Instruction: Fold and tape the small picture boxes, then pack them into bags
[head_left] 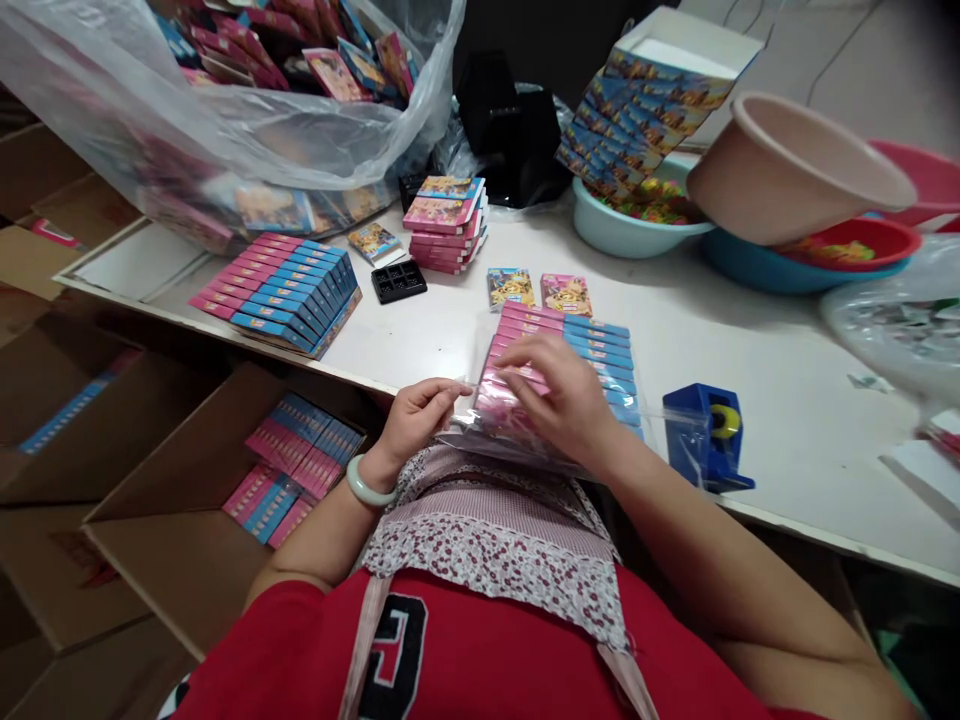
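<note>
Two side-by-side columns of small pink and blue boxes [600,352] lie in a clear plastic bag [480,425] at the table's front edge, before my body. At the bag's left side, my left hand [424,415] is closed in a pinch on the plastic edge. Above the pink column is my right hand [559,400], its fingers bent and the thumb and forefinger apart; I see nothing between them. Just beyond the bag lie a single blue box [511,287] and a single pink box [567,295].
To the left are a block of boxes [281,290], a black tray [398,281] and a box stack [446,225]. A large plastic bag [360,130] bulges behind. Rightward stand a blue tape dispenser [694,440] and basins [626,235]. Cartons [172,540] stand below left.
</note>
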